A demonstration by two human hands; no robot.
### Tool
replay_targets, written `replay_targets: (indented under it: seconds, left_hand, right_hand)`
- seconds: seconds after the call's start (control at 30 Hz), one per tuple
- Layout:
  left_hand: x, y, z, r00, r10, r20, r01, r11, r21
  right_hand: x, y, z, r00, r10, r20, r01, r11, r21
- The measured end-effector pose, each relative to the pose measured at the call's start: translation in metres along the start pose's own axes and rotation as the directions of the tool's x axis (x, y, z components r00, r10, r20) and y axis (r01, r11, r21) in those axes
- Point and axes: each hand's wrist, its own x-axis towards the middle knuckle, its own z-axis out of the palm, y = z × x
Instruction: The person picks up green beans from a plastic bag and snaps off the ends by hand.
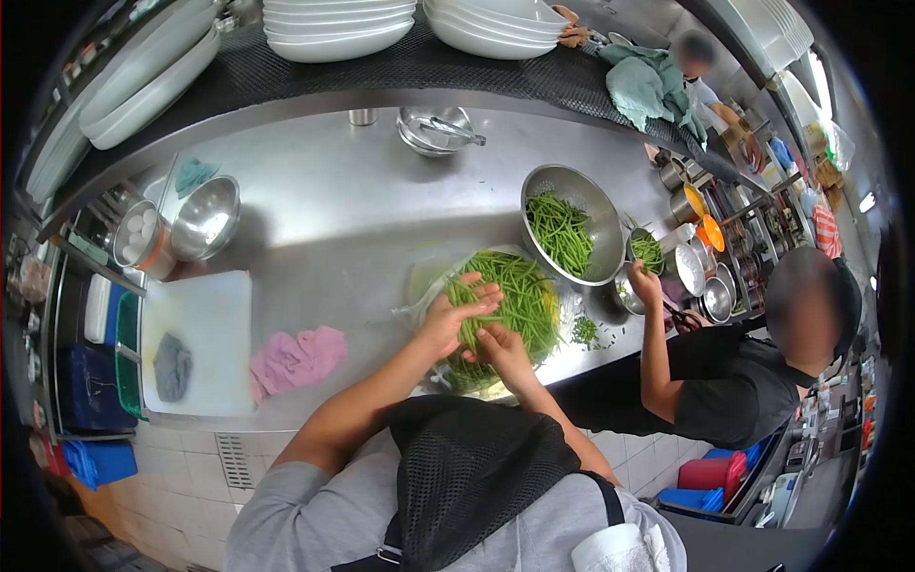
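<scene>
A large heap of green beans (519,296) lies in a clear plastic bag (434,297) on the steel table in front of me. My left hand (456,315) is over the left side of the heap, palm turned up and fingers curved around a few beans. Close beside it, my right hand (503,351) has thumb and fingers pinched at the lower ends of those beans. Just beyond the bag, to the right, a perforated steel colander (602,214) contains more green beans. Small green cut ends (584,332) lie on the table right of the bag.
A co-worker (734,381) at right holds beans in one hand and scissors (679,316) in the other. Left are a white cutting board (224,329) with a grey cloth, a pink cloth (300,359) and a steel bowl (207,219). A shelf with white plates (338,43) overhangs the back.
</scene>
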Motion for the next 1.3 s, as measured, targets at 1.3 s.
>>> replay_targets:
  seconds: [1.3]
  left_hand:
    - [-0.046,0.055,-0.071,0.924,0.009,-0.381,-0.05,0.994,-0.095]
  right_hand:
    - [0.109,-0.021,-0.013,0.989,-0.149,0.019,0.15,0.968,-0.203]
